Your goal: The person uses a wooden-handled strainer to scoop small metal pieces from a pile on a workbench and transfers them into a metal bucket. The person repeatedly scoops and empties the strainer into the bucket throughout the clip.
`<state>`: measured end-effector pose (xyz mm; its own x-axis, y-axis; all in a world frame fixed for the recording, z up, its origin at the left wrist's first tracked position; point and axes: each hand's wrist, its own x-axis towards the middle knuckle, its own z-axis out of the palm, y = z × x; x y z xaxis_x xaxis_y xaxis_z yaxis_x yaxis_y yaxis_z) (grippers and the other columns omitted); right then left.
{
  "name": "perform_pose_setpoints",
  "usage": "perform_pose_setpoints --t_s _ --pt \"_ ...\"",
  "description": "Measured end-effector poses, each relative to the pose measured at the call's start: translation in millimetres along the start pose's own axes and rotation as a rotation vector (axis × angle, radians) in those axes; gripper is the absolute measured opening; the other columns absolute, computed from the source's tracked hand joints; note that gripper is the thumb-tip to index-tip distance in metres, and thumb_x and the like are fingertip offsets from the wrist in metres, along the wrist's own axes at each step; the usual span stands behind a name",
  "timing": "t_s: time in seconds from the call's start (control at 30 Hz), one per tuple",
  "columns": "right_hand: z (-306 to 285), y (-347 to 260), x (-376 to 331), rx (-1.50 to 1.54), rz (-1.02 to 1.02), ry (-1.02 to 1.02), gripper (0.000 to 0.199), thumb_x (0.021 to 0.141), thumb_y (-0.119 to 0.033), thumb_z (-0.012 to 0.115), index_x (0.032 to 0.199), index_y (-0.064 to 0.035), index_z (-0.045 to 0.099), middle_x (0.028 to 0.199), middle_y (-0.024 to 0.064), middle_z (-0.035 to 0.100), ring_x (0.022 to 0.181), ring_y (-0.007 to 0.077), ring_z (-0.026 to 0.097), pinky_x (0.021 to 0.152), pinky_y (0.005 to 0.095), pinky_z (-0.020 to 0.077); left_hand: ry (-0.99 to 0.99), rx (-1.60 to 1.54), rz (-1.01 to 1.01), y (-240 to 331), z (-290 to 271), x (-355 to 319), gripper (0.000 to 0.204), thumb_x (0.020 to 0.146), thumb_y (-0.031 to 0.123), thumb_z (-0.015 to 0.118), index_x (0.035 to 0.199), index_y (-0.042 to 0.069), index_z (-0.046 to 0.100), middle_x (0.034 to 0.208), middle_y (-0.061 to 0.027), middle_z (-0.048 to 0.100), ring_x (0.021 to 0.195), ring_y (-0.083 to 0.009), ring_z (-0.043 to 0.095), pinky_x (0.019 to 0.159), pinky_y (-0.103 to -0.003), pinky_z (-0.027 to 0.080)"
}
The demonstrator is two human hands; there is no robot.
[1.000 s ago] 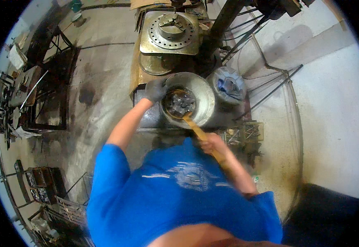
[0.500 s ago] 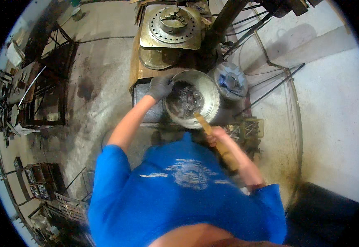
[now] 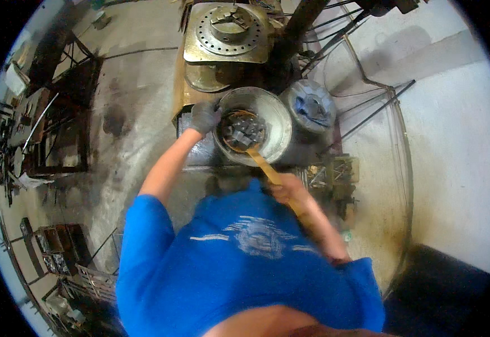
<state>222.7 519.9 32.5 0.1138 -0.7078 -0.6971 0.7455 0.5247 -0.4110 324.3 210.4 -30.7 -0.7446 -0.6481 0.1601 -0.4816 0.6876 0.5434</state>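
A round metal basin stands tilted a little in front of me. Inside it, dark grey blocky pieces lie within a rust-brown round rim. My left hand, in a dark grey glove, has its fingers curled over the basin's left edge. My right hand, which looks ungloved, is wrapped round a flat yellow handle. The handle's far end meets the rusty rim; whether the two are one tool, I cannot tell. Its near end runs back under my right forearm.
Beyond the basin stands a drilling machine's round table with a chuck. A lidded container with blue cloth sits right of the basin. A metal rack with tools is at far left, and a white wall rises at right.
My right hand and the yellow handle have shifted left. The dark pieces, blurred before, now show as separate blocks inside the rusty rim. My left hand stays at the basin's edge.
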Motion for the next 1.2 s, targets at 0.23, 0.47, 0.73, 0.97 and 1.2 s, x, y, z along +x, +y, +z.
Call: perform_pose_setpoints --t_s 0.23,0.47,0.73,0.97,1.2 --pt "-15.0 -20.9 7.9 0.084 0.034 -0.004 0.008 0.084 -0.012 0.044 0.090 -0.0066 0.046 0.058 -0.0045 0.035 0.041 0.0057 0.030 0.041 0.0243 0.0239 0.088 -0.192 0.042 16.7 -13.0 -10.7 0.029 0.077 0.027 0.056 0.101 0.012 0.060 0.084 -0.0173 0.060 0.075 -0.0337 0.059 0.064 -0.040 0.047" --pt "-30.1 -18.8 8.5 -0.093 0.064 0.104 0.013 0.078 -0.005 0.040 0.088 -0.0047 0.048 0.059 -0.0033 0.033 0.042 0.0055 0.029 0.042 0.0241 0.0229 0.254 -0.252 0.186 36.3 -12.7 -12.0 0.027 0.079 0.030 0.054 0.099 0.013 0.061 0.080 -0.0175 0.060 0.072 -0.0346 0.059 0.062 -0.043 0.046" --pt "-20.7 -19.7 16.7 0.468 0.159 -0.212 0.026 0.080 -0.012 0.041 0.099 0.0052 0.043 0.066 -0.0014 0.037 0.049 0.0049 0.035 0.044 0.0213 0.0337 0.127 -0.078 0.042 15.3 -9.8 -6.3 0.026 0.078 0.034 0.053 0.094 0.016 0.063 0.079 -0.0156 0.060 0.071 -0.0349 0.058 0.062 -0.043 0.046" --pt "-38.6 -18.9 38.4 0.467 0.189 -0.202 0.026 0.081 -0.015 0.040 0.099 0.0039 0.044 0.067 -0.0018 0.037 0.048 0.0055 0.035 0.045 0.0212 0.0326 -0.018 -0.042 -0.116 -14.6 4.6 -4.9 0.030 0.078 0.038 0.052 0.093 0.015 0.063 0.080 -0.0173 0.060 0.072 -0.0355 0.058 0.063 -0.043 0.046" --pt "-24.0 -32.4 29.3 0.174 0.162 0.008 0.024 0.081 -0.015 0.039 0.096 0.0013 0.046 0.065 -0.0020 0.036 0.048 0.0051 0.033 0.045 0.0205 0.0293 0.102 -0.142 -0.040 -14.2 6.8 -11.3 0.027 0.076 0.032 0.054 0.092 0.012 0.063 0.081 -0.0168 0.060 0.076 -0.0346 0.058 0.066 -0.042 0.045"
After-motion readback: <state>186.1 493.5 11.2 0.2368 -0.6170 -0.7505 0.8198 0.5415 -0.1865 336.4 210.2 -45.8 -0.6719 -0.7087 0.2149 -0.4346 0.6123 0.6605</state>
